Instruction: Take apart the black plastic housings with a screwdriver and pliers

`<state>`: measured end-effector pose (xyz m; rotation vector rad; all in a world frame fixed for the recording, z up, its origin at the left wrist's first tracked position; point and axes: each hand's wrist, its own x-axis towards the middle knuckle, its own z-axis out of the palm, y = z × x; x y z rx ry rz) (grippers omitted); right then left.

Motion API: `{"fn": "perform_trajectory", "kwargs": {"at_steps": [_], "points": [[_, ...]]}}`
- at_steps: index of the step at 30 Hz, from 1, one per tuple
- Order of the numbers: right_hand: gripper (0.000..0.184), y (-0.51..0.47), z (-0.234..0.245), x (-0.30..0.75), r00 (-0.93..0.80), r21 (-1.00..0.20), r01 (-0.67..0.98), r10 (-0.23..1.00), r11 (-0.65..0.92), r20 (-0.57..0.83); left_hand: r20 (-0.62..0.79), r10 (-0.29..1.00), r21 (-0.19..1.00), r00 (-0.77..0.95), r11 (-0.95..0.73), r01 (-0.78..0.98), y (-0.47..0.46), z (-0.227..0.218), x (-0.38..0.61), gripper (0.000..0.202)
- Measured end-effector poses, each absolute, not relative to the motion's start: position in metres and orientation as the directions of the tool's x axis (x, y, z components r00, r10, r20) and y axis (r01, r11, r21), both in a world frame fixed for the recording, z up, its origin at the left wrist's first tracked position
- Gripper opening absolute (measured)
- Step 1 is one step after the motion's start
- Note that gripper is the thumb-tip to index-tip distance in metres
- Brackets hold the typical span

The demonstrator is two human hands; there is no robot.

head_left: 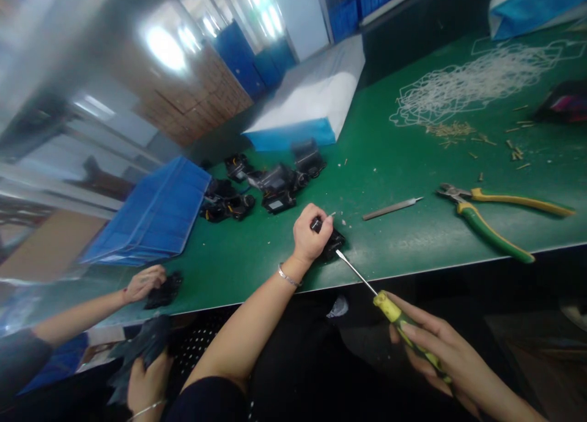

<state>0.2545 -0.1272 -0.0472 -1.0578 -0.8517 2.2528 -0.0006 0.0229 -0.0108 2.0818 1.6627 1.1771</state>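
My left hand (312,233) is closed on a small black plastic part (334,244), pressing it to the green table near the front edge. Its fingers hide much of the part. In my right hand (426,342) is a flat-bladed screwdriver (389,307) with a yellow and dark handle. The blade slants up to the left, its tip at the lower right edge of the black part; whether they touch I cannot tell. To the right lie a thin pointed file-like tool (392,209) and diagonal cutters (493,211) with green and yellow handles.
Several black parts (277,186) lie beyond my left hand, near a blue bin (151,211). A co-worker's hand (145,282) holds a black piece at the left. White wire loops (472,82), small brass-coloured pins (449,129) and a white-and-blue package (312,92) are farther back.
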Motion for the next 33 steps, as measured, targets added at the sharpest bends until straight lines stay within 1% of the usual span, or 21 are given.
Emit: {"fn": "perform_trajectory", "kwargs": {"at_steps": [2, 5, 13, 17, 23, 27, 29, 33], "points": [[0.053, -0.126, -0.046, 0.254, -0.565, -0.708, -0.174, 0.659, -0.684, -0.497, 0.45, 0.892, 0.603, 0.033, -0.331, 0.726, 0.024, -0.012, -0.002, 0.022], [0.052, -0.127, -0.047, 0.253, -0.565, -0.696, -0.18, 0.652, -0.695, -0.506, 0.451, 0.892, 0.608, 0.018, -0.323, 0.725, 0.025, -0.014, -0.002, 0.023], [0.051, -0.123, -0.04, 0.25, -0.597, -0.619, -0.245, 0.619, -0.746, -0.51, 0.461, 0.888, 0.622, 0.01, -0.33, 0.71, 0.025, -0.014, 0.0, 0.025], [0.051, -0.123, -0.037, 0.249, -0.599, -0.54, -0.296, 0.593, -0.788, -0.537, 0.462, 0.887, 0.627, 0.014, -0.338, 0.702, 0.025, -0.015, -0.001, 0.025], [0.034, -0.129, -0.045, 0.247, -0.603, -0.376, -0.398, 0.547, -0.837, -0.581, 0.458, 0.889, 0.629, -0.004, -0.321, 0.708, 0.024, -0.016, -0.001, 0.029], [0.031, -0.124, -0.043, 0.248, -0.61, -0.302, -0.406, 0.502, -0.863, -0.613, 0.462, 0.887, 0.62, -0.004, -0.319, 0.717, 0.024, -0.016, -0.001, 0.029], [0.031, -0.12, -0.041, 0.249, -0.592, -0.341, -0.375, 0.506, -0.862, -0.628, 0.461, 0.887, 0.617, -0.007, -0.315, 0.721, 0.024, -0.015, 0.0, 0.028], [0.032, -0.114, -0.037, 0.249, -0.569, -0.548, -0.288, 0.601, -0.785, -0.562, 0.464, 0.886, 0.622, -0.028, -0.303, 0.722, 0.026, -0.017, 0.002, 0.024]]}}
